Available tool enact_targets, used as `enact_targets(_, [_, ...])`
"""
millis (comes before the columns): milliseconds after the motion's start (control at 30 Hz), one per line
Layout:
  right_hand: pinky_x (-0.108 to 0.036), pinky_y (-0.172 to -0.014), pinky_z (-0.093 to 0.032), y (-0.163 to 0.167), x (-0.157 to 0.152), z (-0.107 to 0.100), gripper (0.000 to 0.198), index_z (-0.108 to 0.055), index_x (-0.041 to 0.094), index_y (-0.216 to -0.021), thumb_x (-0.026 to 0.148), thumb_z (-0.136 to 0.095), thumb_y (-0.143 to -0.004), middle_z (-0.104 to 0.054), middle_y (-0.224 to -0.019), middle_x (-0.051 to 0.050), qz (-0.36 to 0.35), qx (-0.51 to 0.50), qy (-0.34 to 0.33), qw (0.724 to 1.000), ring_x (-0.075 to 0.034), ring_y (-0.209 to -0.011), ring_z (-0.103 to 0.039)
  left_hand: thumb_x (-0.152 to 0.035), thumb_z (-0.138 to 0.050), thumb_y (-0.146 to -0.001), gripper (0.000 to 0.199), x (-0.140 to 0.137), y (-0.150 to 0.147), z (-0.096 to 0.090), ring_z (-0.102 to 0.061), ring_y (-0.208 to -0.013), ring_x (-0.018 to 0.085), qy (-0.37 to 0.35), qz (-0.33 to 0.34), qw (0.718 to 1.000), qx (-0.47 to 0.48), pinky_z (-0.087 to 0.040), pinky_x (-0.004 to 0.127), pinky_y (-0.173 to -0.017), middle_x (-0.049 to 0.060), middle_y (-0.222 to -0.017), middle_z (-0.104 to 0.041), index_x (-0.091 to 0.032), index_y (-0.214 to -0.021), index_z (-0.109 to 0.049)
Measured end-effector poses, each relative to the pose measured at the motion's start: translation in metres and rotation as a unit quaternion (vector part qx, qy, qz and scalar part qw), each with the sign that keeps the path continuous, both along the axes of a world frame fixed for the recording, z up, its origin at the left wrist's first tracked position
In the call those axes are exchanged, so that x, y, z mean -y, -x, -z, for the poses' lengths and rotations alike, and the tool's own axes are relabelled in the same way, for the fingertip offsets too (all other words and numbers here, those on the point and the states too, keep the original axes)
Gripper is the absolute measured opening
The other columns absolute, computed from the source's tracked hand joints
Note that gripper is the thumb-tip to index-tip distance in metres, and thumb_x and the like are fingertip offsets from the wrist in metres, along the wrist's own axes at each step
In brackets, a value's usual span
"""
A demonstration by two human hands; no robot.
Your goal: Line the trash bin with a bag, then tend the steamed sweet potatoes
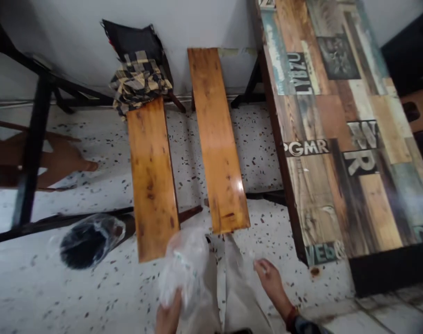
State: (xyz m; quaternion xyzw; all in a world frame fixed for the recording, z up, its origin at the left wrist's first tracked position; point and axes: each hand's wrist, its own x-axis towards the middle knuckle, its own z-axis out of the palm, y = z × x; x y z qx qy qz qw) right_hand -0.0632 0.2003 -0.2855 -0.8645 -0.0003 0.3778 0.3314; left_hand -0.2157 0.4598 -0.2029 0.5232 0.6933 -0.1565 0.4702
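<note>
My left hand [169, 311], low in the picture, is closed on a crumpled whitish plastic bag [185, 264]. The bag hangs in front of my left leg and covers a corner of the nearer bench. To the right, my right hand [270, 276] has its fingers curled together beside my right leg. A small pale bit shows near its fingertips, too blurred to name. Two long, glossy wooden benches lie ahead, a left bench [150, 171] and a right bench [218, 139].
A table with a patchwork wood-print top [322, 176] stands at the right. A checked cloth [139, 81] lies over the left bench's far end, by a black bag [133, 39]. On the speckled floor [103, 297] is a black bin with a clear liner [84, 246]. Dark table legs [33, 148] stand at left.
</note>
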Motion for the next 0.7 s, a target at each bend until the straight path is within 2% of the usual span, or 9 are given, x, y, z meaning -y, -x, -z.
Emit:
enact_targets(133, [-0.033,-0.081,-0.045,-0.006,-0.065,-0.129,0.029,-0.053,0.023,-0.069,0.045,-0.048,-0.088,-0.060,-0.079,-0.004,-0.057,0.033,-0.190,0.980,-0.021,-0.085,-0.058,-0.039,-0.057,-0.081,0.036,0.007,0.010,-0.047,-0.062,-0.112,0.033,-0.045,-0.018,0.993,0.109,-0.047,0.043,-0.100,0.015,-0.104,-0.074,-0.010,-0.099,-0.067])
enact_targets(200, [-0.031,-0.084,-0.044,0.016,-0.100,-0.184,0.025,-0.053,0.023,-0.071,0.038,-0.047,-0.090,-0.058,-0.080,-0.003,-0.106,0.005,-0.305,0.947,-0.019,-0.087,-0.057,-0.039,-0.058,-0.079,0.038,0.010,0.011,-0.073,-0.064,-0.110,0.032,-0.056,-0.025,0.985,0.164,-0.048,0.042,-0.099,0.015,-0.108,-0.073,-0.010,-0.102,-0.066])
enact_targets(267, [-0.029,-0.081,-0.044,0.047,-0.127,-0.227,0.021,-0.054,0.022,-0.076,0.034,-0.046,-0.091,-0.057,-0.082,-0.002,-0.149,-0.004,-0.385,0.911,-0.017,-0.085,-0.056,-0.039,-0.059,-0.076,0.037,0.014,0.012,-0.101,-0.064,-0.106,0.032,-0.049,-0.007,0.972,0.231,-0.049,0.043,-0.097,0.016,-0.107,-0.072,-0.011,-0.099,-0.066])
enact_targets(333, [-0.030,-0.082,-0.044,0.075,-0.146,-0.258,0.016,-0.055,0.022,-0.082,0.031,-0.045,-0.091,-0.056,-0.087,-0.003,-0.186,0.031,-0.430,0.883,-0.017,-0.087,-0.055,-0.039,-0.060,-0.073,0.031,0.021,0.019,-0.133,-0.065,-0.102,0.032,-0.044,0.027,0.957,0.284,-0.050,0.044,-0.095,0.015,-0.100,-0.073,-0.013,-0.090,-0.067])
enact_targets(400, [-0.032,-0.086,-0.043,0.090,-0.154,-0.282,0.016,-0.056,0.022,-0.088,0.030,-0.043,-0.092,-0.056,-0.091,-0.004,-0.196,0.080,-0.447,0.869,-0.017,-0.092,-0.054,-0.038,-0.059,-0.073,0.030,0.028,0.031,-0.164,-0.064,-0.103,0.031,-0.041,0.045,0.944,0.325,-0.049,0.043,-0.096,0.014,-0.100,-0.072,-0.015,-0.090,-0.068])
enact_targets(500, [-0.032,-0.089,-0.043,0.096,-0.150,-0.316,0.025,-0.058,0.022,-0.097,0.039,-0.039,-0.094,-0.056,-0.097,-0.005,-0.168,0.106,-0.467,0.862,-0.018,-0.097,-0.054,-0.040,-0.052,-0.078,0.040,0.037,0.050,-0.207,-0.062,-0.110,0.029,0.004,0.065,0.916,0.397,-0.049,0.043,-0.097,0.014,-0.112,-0.069,-0.017,-0.108,-0.063])
enact_targets(567, [-0.034,-0.093,-0.042,0.100,-0.141,-0.337,0.039,-0.060,0.022,-0.103,0.050,-0.034,-0.094,-0.058,-0.101,-0.007,-0.154,0.088,-0.496,0.850,-0.019,-0.100,-0.054,-0.041,-0.060,-0.074,0.050,0.042,0.058,-0.230,-0.061,-0.111,0.030,0.019,0.100,0.902,0.420,-0.049,0.043,-0.097,0.015,-0.116,-0.068,-0.015,-0.116,-0.057])
enact_targets(633, [-0.037,-0.100,-0.039,0.109,-0.133,-0.356,0.052,-0.062,0.023,-0.107,0.058,-0.027,-0.094,-0.059,-0.108,-0.008,-0.150,0.056,-0.527,0.835,-0.021,-0.108,-0.054,-0.040,-0.072,-0.064,0.062,0.044,0.061,-0.249,-0.061,-0.112,0.031,-0.033,0.131,0.902,0.411,-0.048,0.042,-0.098,0.016,-0.119,-0.067,-0.013,-0.118,-0.055])
enact_targets(700, [-0.039,-0.105,-0.037,0.120,-0.125,-0.375,0.056,-0.066,0.023,-0.107,0.060,-0.025,-0.093,-0.061,-0.112,-0.008,-0.132,0.022,-0.554,0.822,-0.022,-0.115,-0.052,-0.040,-0.075,-0.060,0.064,0.045,0.061,-0.267,-0.061,-0.111,0.030,-0.097,0.146,0.902,0.395,-0.048,0.040,-0.098,0.014,-0.120,-0.066,-0.015,-0.116,-0.056])
